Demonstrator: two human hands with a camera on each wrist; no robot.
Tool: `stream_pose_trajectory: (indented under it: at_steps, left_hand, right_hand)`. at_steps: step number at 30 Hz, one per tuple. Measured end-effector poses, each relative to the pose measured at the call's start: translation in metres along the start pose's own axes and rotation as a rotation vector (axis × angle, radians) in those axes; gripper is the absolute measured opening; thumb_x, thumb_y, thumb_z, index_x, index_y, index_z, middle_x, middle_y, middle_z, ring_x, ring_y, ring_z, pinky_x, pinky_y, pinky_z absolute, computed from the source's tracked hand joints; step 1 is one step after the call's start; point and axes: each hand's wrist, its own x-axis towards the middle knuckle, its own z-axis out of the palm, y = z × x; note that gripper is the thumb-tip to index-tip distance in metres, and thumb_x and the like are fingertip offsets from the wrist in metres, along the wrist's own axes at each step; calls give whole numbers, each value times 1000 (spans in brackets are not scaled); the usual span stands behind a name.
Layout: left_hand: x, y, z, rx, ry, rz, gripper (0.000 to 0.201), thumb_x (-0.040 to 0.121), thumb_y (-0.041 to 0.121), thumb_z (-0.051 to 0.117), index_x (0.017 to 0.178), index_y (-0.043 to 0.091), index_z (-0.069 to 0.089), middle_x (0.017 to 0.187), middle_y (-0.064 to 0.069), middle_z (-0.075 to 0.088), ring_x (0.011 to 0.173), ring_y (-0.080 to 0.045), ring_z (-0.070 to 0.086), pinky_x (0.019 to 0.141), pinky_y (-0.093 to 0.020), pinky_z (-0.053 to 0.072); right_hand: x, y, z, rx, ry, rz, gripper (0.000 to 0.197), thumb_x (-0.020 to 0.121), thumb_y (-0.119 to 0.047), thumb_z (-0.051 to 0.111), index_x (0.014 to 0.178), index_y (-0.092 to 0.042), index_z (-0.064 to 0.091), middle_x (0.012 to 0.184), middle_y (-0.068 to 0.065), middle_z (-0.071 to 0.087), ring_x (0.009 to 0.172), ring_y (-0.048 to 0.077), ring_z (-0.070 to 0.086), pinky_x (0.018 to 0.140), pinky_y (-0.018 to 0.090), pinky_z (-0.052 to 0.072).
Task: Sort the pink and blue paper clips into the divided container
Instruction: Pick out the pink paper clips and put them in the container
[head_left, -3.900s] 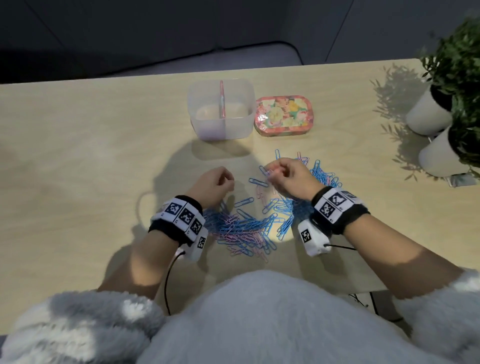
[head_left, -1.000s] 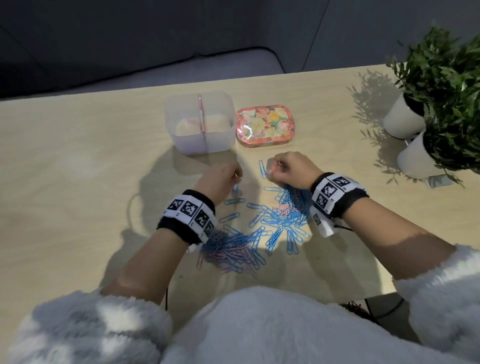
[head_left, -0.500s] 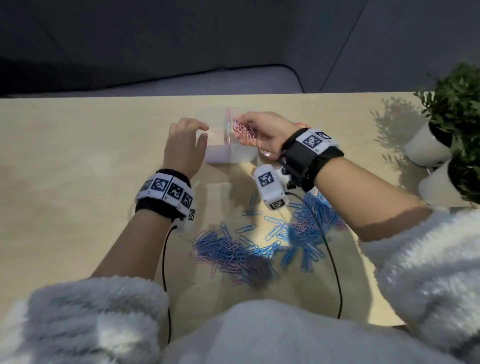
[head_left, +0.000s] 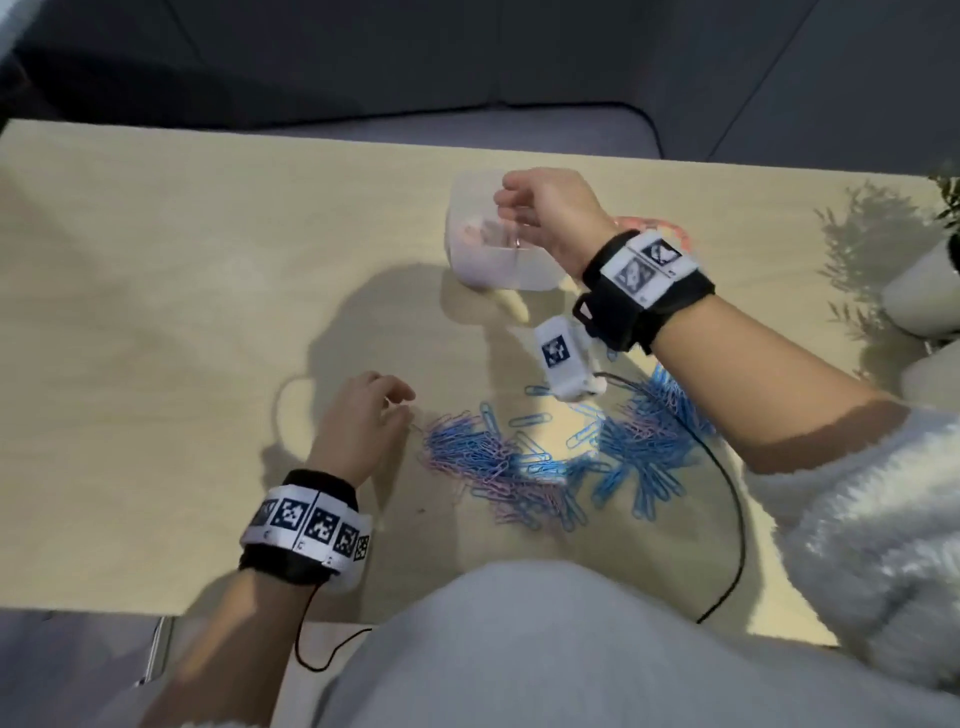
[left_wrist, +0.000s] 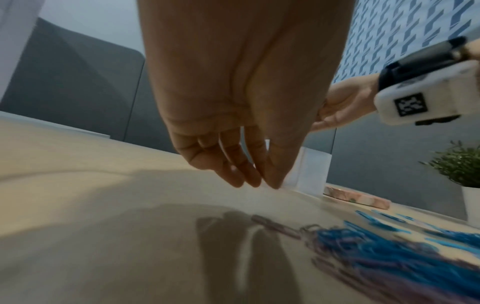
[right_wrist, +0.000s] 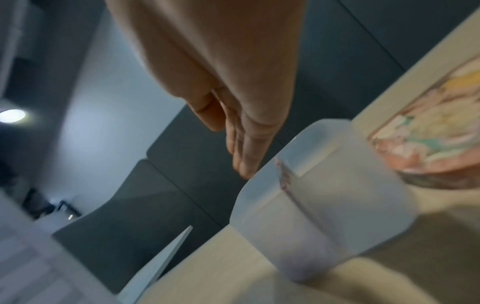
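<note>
under the right hand (head_left: 556, 213)'s relaxed, empty fingers, some pink clips lie in the translucent divided plastic container (head_left: 467, 270); beside the left hand (head_left: 358, 421)'s loose, empty fingers, the mixed pink-and-blue paper clip pile (head_left: 545, 462) remains mostly unsorted.

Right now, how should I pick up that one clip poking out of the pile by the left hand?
Probably pinch the clip across its two long sides, at the end poking out, coming down from above on the left. It lies flat on the table, so nothing slips under it, and the pile crowds its right end. The left hand is nearest.
</note>
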Motion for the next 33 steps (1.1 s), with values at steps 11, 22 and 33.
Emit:
stream_pose_trajectory:
  at_steps: [11, 22, 33]
  left_hand:
    - [-46, 2, 29, -119, -136, -32, 22, 67, 26, 75, 73, 21, 55, 74, 6, 50, 64, -11, 49, 61, -27, 43]
    - [-54, 9, 29, -98, 82, -84, 14, 79, 7, 61, 91, 13, 62, 93, -4, 51, 80, -16, 51, 77, -27, 42]
    - [-50, 10, 38, -87, 35, -59, 19, 79, 14, 67, 97, 11, 61, 102, -5, 51, 86, -14, 53, 82, -26, 45]
  right_hand:
    - [-109, 164, -33, -1301, -608, -381, 42, 78, -25, 69, 119, -16, 60, 116, 13, 53, 109, 28, 47, 93, 40, 41]
    - [-99, 146, -58, -1204, -274, -440, 22, 84, -13, 55, 102, -15, 68, 108, 8, 62, 104, 30, 50, 87, 43, 46]
    - [-103, 159, -9, -1357, -481, -428, 18, 87, -15, 56, 102, -7, 61, 112, 14, 53, 112, 29, 44, 87, 41, 42]
